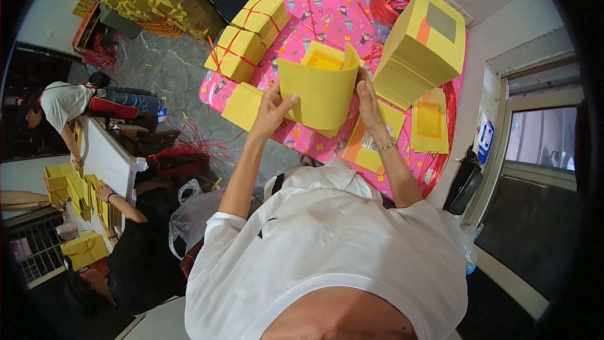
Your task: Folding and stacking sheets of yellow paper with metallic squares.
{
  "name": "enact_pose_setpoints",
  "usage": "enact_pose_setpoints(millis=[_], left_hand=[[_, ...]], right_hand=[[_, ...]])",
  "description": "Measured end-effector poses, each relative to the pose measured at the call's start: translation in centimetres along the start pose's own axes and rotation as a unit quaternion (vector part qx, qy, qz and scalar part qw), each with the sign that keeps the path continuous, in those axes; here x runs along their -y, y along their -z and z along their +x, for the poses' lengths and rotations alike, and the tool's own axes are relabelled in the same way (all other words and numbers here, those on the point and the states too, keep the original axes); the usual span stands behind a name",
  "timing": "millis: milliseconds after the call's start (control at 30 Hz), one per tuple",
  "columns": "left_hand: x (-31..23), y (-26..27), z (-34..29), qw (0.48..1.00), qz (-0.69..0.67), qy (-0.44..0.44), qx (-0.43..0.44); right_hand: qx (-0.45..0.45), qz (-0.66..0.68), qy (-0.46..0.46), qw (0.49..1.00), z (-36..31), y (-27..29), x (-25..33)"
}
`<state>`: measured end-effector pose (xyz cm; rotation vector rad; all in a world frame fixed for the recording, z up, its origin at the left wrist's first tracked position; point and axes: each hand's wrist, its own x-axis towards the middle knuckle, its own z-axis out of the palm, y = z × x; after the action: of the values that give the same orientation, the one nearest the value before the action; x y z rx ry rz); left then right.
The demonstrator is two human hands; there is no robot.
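Note:
A stack of yellow paper sheets [316, 97] stands upright and slightly curved between my hands, above the pink patterned table. My left hand [277, 108] grips its left edge, thumb in front and fingers behind. At the right edge, my right hand [369, 101] holds the stack too, its fingers partly hidden. Behind the held sheets lies yellow paper with an orange print [323, 58]. Just right of my right hand rises a tall yellow paper stack [412, 56]. Flat yellow sheets [241, 106] lie beside my left hand.
Bundles tied with red strapping [236, 53] sit at the table's left side. A red strap coil [391, 1] stands at the back. A printed yellow sheet [430, 121] lies right. Two people work at a white table [107, 151] on the left; plastic bags [192, 217] hang nearby.

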<state>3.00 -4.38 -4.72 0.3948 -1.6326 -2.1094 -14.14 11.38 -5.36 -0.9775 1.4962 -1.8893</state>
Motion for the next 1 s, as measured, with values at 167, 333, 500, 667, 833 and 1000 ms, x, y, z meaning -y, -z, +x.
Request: enact_pose_setpoints(millis=[167,333,500,667,833,1000], left_hand=[[1.4,-2.5,0.0,0.996,-0.062,0.026,0.054],[1.5,-3.7,0.1,0.998,-0.04,-0.009,0.054],[1.9,-3.5,-0.1,0.998,-0.04,-0.039,0.023],[-0.6,-4.1,-0.1,0.998,-0.048,-0.028,-0.015],[-1.0,-4.4,-0.2,1.0,-0.003,0.007,0.011],[-1.7,-6.0,-0.7,0.999,-0.025,0.017,0.017]], right_hand=[[-0.015,0.129,-0.125,0.984,-1.3,-2.8,0.8],[-0.001,0.187,-0.123,0.975,-1.9,-3.4,0.2],[0.019,0.212,-0.136,0.968,-2.4,-3.2,0.0],[-0.042,0.178,-0.092,0.979,-2.8,-2.3,0.7],[-0.017,0.021,-0.029,0.999,-2.7,-2.9,2.3],[-0.032,0.044,-0.077,0.996,-2.5,-2.4,1.8]])
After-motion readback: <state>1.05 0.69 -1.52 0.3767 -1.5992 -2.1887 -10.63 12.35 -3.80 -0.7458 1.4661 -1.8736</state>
